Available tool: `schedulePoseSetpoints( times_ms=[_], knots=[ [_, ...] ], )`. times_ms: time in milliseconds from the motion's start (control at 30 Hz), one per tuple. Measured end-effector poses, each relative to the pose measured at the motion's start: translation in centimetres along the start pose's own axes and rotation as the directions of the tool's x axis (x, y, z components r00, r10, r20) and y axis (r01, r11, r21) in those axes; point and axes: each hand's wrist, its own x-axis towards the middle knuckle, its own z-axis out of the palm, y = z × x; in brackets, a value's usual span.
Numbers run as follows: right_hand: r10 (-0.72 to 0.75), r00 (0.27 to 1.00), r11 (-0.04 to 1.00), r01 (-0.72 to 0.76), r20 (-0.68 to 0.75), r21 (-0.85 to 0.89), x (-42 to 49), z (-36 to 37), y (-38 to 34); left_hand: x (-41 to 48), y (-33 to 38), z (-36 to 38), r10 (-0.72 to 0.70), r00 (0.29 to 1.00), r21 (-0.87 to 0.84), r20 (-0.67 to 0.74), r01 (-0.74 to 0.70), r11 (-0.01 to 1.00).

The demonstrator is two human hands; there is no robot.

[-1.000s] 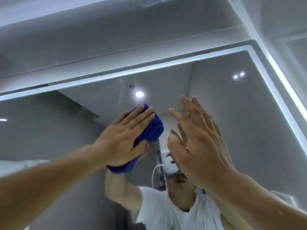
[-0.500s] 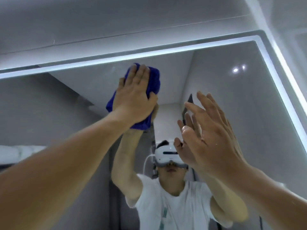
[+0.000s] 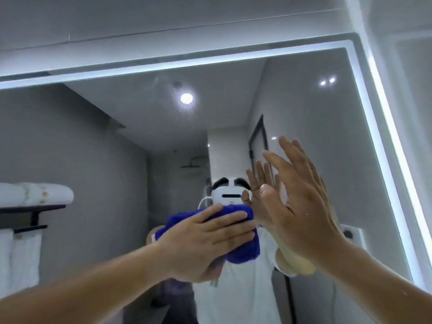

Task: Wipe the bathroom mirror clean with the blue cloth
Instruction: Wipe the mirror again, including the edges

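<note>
Low in the middle of the mirror (image 3: pixel 304 108): the cloth (image 3: pixel 244 252), blue, bunched into a thick wad, flat against the glass. Over it the left hand (image 3: pixel 205 239), fingers straight and close together, laid across the wad and pressing it to the glass. Thumb tucked underneath, out of sight. Blue showing above the knuckles, past the fingertips and in a lump below them.

Just to the right, the right hand (image 3: pixel 301 206), raised higher, palm toward the glass, fingers straight and a little spread, holding nothing. Thumb close to the upper right corner of the cloth, not plainly touching it. Cannot tell whether the fingertips meet the glass; mirrored fingers visible just to their left.

Both forearms bare, reaching in from the lower corners.

Along the top and right edges of the mirror, a lit white strip (image 3: pixel 210 60).

In the reflection:
- a round ceiling lamp (image 3: pixel 186 98), glowing
- a white headset (image 3: pixel 230 195) just above the cloth
- a white shirt (image 3: pixel 245 291) below the cloth
- at far left, rolled white towels (image 3: pixel 35 194) on a dark rack (image 3: pixel 30 209), more white towelling hanging beneath
- further back, a dark shower head (image 3: pixel 192 163)
- above the right hand, a dark-framed door (image 3: pixel 258 136)
</note>
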Motion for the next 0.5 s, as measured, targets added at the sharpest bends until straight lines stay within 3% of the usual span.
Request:
schedulePoseSetpoints(
  times_ms=[100, 200, 300, 333, 367, 500],
  knots=[
    [0.009, 1.0, 1.0, -0.009, -0.006, -0.015, 0.1, -0.4, 0.1, 3.2, -8.6, -2.1, -0.32, 0.943, -0.01, -0.094, 0.32, 0.947],
    [0.004, 1.0, 1.0, -0.004, -0.021, -0.001, -0.9, -0.5, 0.2, 6.9, -14.9, -4.5, -0.648, 0.753, -0.185, -0.114, 0.625, 0.759],
    [-0.002, 1.0, 1.0, 0.002, -0.026, -0.013, -1.6, -0.9, 0.9, 11.0, -14.9, -5.3, -0.837, 0.538, -0.357, -0.105, 0.765, 0.536],
    [0.013, 1.0, 1.0, -0.014, -0.025, -0.019, -1.6, -1.2, 1.2, 11.9, -13.6, -5.3, -0.859, 0.499, -0.373, -0.113, 0.78, 0.502],
    [0.038, 0.999, 0.999, -0.038, -0.024, -0.018, -1.6, -1.5, 1.6, 12.4, -12.0, -5.2, -0.851, 0.509, -0.365, -0.127, 0.774, 0.517],
    [0.131, 0.99, 0.991, -0.13, -0.044, 0.01, -1.2, -2.6, 2.3, 11.0, -3.7, -2.7, -0.624, 0.75, -0.232, -0.218, 0.582, 0.78]
  ],
)
